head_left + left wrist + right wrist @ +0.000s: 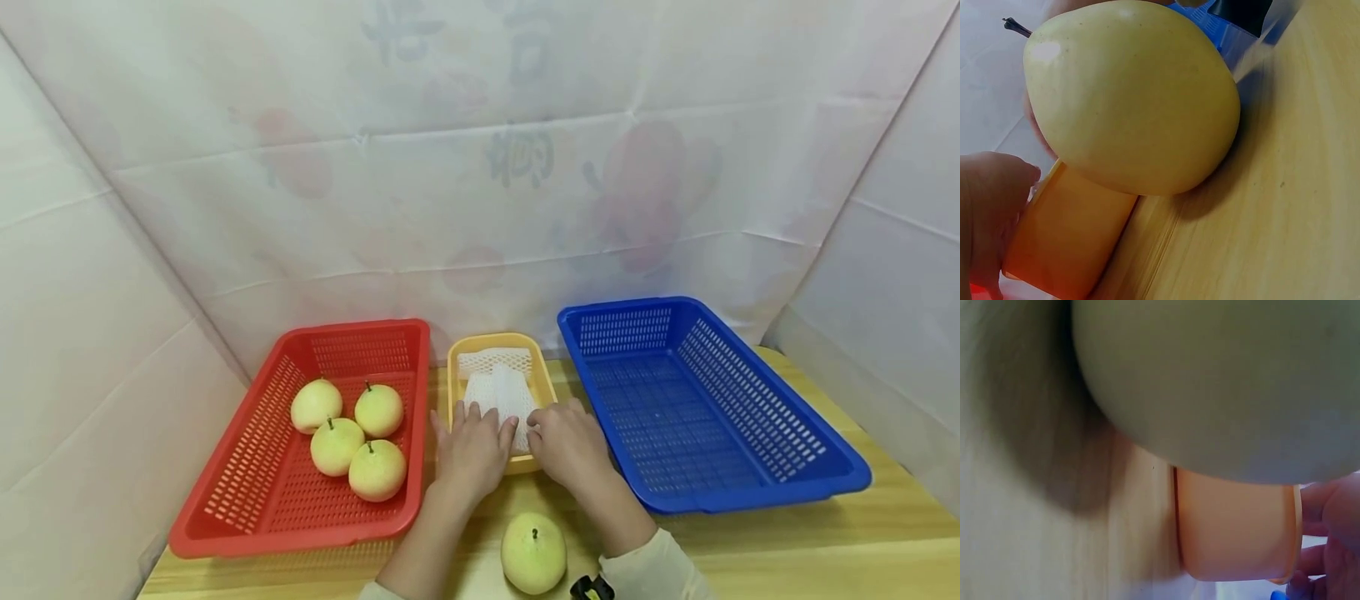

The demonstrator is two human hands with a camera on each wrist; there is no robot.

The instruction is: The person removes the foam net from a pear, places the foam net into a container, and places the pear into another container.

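In the head view, white foam fruit nets [501, 392] lie in a small yellow basket [497, 340] between two larger ones. My left hand [474, 450] reaches over its near left part, fingers extended onto the nets. From the right, my right hand [568, 442] has curled fingers and pinches the right edge of the nets. A yellow-green pear [533, 553] stands on the table between my forearms, stem up. Both wrist views show this pear [1132, 100] large in front, hiding part of the basket's outer wall [1235, 531] and of the hands.
To the left, a red basket [416, 392] contains several pears [337, 446]. A blue basket [667, 417] with nothing in it stands at the right. Behind them hangs a pale printed cloth [480, 208]. A black wrist strap [592, 588] shows by the right sleeve.
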